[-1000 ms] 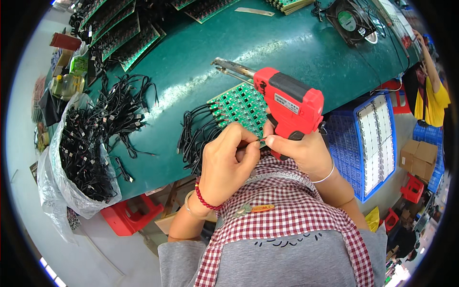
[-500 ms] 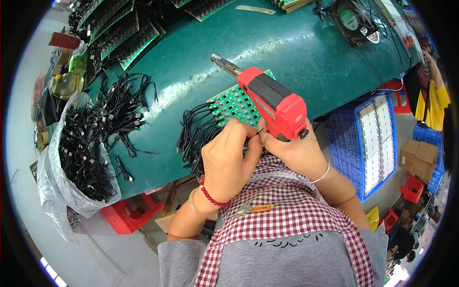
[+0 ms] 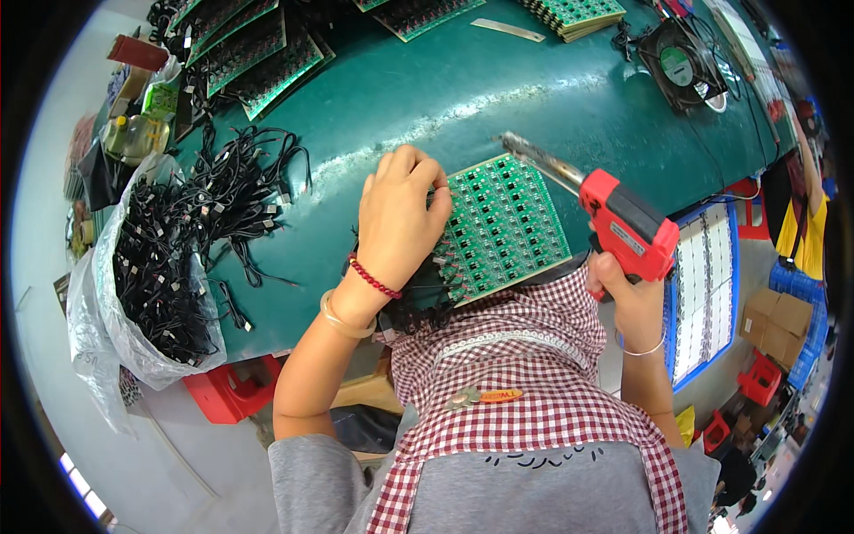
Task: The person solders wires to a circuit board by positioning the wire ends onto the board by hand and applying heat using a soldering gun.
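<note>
A green circuit board panel [image 3: 509,222] with rows of small parts lies at the table's near edge. Along its left side, black cables [image 3: 418,307] are bunched, partly covered by my left arm. My left hand [image 3: 400,209] is closed at the panel's upper left edge, fingers curled inward; whatever they pinch is hidden. To the right of the panel, my right hand [image 3: 627,294] grips a red soldering gun [image 3: 630,227] by its handle. The gun's metal barrel points up and left, over the panel's far right corner.
A clear plastic bag [image 3: 160,334] full of black USB cables [image 3: 165,267] hangs at the table's left. Stacked circuit boards [image 3: 276,76] stand at the back left, more boards [image 3: 583,13] at the back. A fan [image 3: 678,64] sits back right; a blue crate [image 3: 734,276] stands beyond the table's right edge.
My hands have come apart. The left moved up and left to the panel's edge; the right drew the soldering gun to the right, uncovering the panel, which now lies turned and closer.
</note>
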The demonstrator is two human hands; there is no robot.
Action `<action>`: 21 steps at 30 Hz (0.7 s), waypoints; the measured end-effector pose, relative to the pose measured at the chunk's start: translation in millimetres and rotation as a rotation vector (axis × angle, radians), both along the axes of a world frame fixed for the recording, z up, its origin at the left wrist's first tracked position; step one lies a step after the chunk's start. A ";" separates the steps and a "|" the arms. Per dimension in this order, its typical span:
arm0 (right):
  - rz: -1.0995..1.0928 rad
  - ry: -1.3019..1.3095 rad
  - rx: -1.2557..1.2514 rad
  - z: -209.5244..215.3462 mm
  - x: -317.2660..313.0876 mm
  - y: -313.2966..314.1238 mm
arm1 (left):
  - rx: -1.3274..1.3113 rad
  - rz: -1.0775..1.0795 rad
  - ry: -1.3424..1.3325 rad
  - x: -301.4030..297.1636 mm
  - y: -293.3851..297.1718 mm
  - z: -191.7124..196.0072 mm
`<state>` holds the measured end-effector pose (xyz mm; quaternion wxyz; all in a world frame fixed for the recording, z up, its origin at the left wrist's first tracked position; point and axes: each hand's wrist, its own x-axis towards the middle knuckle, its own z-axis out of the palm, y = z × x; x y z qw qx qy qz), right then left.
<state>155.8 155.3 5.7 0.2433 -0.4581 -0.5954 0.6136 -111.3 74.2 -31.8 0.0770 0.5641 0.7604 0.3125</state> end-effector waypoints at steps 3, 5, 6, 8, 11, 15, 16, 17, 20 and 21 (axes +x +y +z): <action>-0.013 0.014 -0.052 -6.6 4.3 -5.0 | -0.026 0.017 -0.004 1.1 7.0 -5.6; -0.007 0.032 -0.108 -11.7 3.9 -7.5 | -0.023 0.028 -0.030 1.4 9.4 -6.2; -0.005 0.033 -0.110 -11.8 1.7 -7.5 | -0.017 0.036 -0.058 1.1 10.6 -7.0; 0.018 0.048 -0.151 -11.5 -3.5 -7.6 | -0.033 0.047 -0.062 -1.4 12.0 -10.5; 0.051 0.014 -0.119 -15.2 -6.1 -9.5 | -0.055 0.049 -0.048 -1.1 13.4 -12.3; 0.028 0.005 -0.141 -18.6 -7.9 -11.5 | -0.072 0.060 -0.017 0.5 14.4 -11.9; 0.025 0.003 -0.141 -19.4 -7.9 -11.9 | -0.072 0.057 -0.019 0.9 15.2 -12.0; 0.057 -0.021 -0.102 -20.1 -8.0 -12.2 | -0.075 0.058 -0.015 1.4 15.7 -12.0; 0.076 -0.038 -0.062 -21.4 -8.8 -13.6 | -0.073 0.058 -0.009 2.2 16.4 -11.8; 0.063 -0.030 -0.061 -21.5 -9.2 -13.7 | -0.067 0.057 -0.006 2.6 16.8 -11.8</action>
